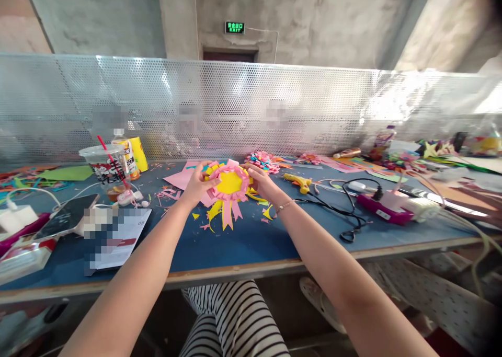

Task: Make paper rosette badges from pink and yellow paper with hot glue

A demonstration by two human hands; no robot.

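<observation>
A paper rosette [229, 183] with a yellow round centre, a looped pink and yellow border and pink and yellow ribbon tails is held up over the blue table [235, 250]. My left hand [202, 182] grips its left edge, thumb in front. On the opposite edge, my right hand [263, 183] is closed on the rosette too, its fingers partly hidden behind it. Pink paper [178, 176] lies behind my left hand. Small pink and yellow scraps are scattered below the tails.
A yellow glue gun [300, 182] with a black cord lies right of my hands, near a purple power strip [386, 209]. At left stand a plastic cup [104, 163] with a red straw, a bottle [128, 156] and a phone [121, 239]. A perforated metal screen [235, 101] borders the back.
</observation>
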